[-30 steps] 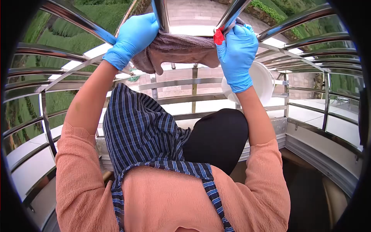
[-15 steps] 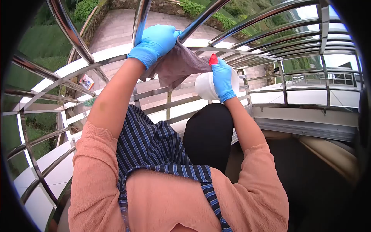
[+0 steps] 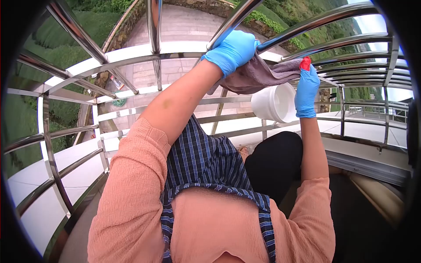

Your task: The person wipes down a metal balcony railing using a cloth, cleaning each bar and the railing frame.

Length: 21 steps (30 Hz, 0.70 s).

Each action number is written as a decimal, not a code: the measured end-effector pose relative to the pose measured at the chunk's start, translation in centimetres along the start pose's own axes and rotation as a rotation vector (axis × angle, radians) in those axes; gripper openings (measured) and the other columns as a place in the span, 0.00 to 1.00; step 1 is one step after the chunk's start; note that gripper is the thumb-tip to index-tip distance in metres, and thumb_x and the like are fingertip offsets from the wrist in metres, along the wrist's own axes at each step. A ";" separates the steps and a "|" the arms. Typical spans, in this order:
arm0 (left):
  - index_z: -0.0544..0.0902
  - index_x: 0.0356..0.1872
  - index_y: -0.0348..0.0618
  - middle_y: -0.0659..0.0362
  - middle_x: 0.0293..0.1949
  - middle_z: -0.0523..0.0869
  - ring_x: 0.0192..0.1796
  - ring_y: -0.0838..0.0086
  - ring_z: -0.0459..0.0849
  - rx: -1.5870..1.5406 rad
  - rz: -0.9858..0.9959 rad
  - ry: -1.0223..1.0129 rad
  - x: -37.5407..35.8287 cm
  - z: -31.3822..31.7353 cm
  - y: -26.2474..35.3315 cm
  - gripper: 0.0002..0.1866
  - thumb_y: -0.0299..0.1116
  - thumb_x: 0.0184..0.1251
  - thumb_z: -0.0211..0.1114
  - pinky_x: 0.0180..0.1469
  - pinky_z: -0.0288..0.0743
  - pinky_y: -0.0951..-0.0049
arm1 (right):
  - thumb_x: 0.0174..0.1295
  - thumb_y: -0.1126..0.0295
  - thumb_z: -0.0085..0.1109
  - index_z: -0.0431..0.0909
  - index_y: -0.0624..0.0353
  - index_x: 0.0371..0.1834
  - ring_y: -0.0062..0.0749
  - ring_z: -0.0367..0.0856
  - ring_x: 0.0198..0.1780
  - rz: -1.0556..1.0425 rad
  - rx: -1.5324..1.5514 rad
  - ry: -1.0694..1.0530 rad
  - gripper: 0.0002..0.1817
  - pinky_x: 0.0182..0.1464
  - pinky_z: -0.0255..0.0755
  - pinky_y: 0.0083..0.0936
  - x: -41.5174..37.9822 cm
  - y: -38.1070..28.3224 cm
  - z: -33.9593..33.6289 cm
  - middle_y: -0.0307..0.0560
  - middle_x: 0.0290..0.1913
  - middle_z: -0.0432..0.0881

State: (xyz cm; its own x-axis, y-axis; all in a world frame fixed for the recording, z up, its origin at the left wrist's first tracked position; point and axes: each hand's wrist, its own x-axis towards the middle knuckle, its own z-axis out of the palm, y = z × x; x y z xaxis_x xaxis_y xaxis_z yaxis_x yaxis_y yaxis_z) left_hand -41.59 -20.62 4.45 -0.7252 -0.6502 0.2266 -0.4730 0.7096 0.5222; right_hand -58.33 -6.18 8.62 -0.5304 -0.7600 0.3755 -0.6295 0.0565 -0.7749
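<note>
My left hand [image 3: 234,49], in a blue glove, is closed around a steel railing bar [image 3: 287,38] with a greyish-purple cloth [image 3: 258,75] bunched under its fingers. The cloth stretches to the right, and its far end meets my right hand [image 3: 308,93], also blue-gloved and closed. A small red piece [image 3: 305,64] shows at the right fingertips; what it belongs to I cannot tell. Just left of the right hand and under the cloth, a white plastic bucket [image 3: 267,104] is tilted with its mouth toward that hand.
Curved steel bars surround me, including a lower rail [image 3: 228,117] ahead and upright bars [image 3: 48,153] at left. Far below lies a paved ground [image 3: 188,30] beside greenery. My bent knee [image 3: 278,153] is under the bucket. A metal window track [image 3: 364,164] runs at right.
The view has shifted, with both hands, cloth and bucket now further right in it. My left hand sits at a bar further right along the railing. Both hands still hold the cloth.
</note>
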 end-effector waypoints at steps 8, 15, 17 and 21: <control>0.79 0.31 0.42 0.50 0.33 0.83 0.39 0.62 0.85 0.060 0.268 0.348 -3.7 1.5 -0.7 0.06 0.32 0.55 0.61 0.40 0.78 0.70 | 0.70 0.56 0.48 0.78 0.65 0.39 0.22 0.72 0.37 -0.060 -0.153 -0.390 0.20 0.43 0.68 0.22 2.3 2.2 1.8 0.39 0.33 0.78; 0.81 0.41 0.45 0.58 0.38 0.85 0.40 0.64 0.84 0.001 0.334 0.064 -13.2 1.4 -6.1 0.10 0.32 0.57 0.63 0.40 0.77 0.65 | 0.69 0.54 0.49 0.78 0.66 0.39 0.18 0.67 0.37 0.169 0.053 -0.493 0.22 0.44 0.65 0.18 -0.5 1.6 0.2 0.35 0.32 0.74; 0.82 0.40 0.46 0.58 0.34 0.86 0.37 0.63 0.84 -0.049 0.096 0.023 -15.7 1.0 -7.1 0.08 0.32 0.59 0.63 0.40 0.77 0.66 | 0.69 0.54 0.50 0.78 0.66 0.39 0.18 0.66 0.37 0.134 0.038 -0.540 0.21 0.44 0.64 0.18 -0.9 1.4 0.5 0.34 0.32 0.73; 0.84 0.39 0.47 0.58 0.33 0.86 0.34 0.63 0.84 -0.087 0.147 0.596 -16.2 -1.0 -7.0 0.07 0.31 0.59 0.64 0.38 0.76 0.68 | 0.68 0.54 0.51 0.78 0.66 0.42 0.17 0.68 0.37 0.076 0.158 -0.479 0.22 0.44 0.65 0.18 -1.2 -0.5 2.1 0.35 0.33 0.75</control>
State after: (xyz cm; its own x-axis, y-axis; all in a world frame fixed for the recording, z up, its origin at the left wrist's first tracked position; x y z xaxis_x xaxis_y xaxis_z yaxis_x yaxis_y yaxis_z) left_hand -26.05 -15.29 -2.08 -0.3631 -0.6052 0.7085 -0.3291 0.7946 0.5101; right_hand -56.13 -6.65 7.45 -0.2284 -0.9711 0.0687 -0.4864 0.0527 -0.8722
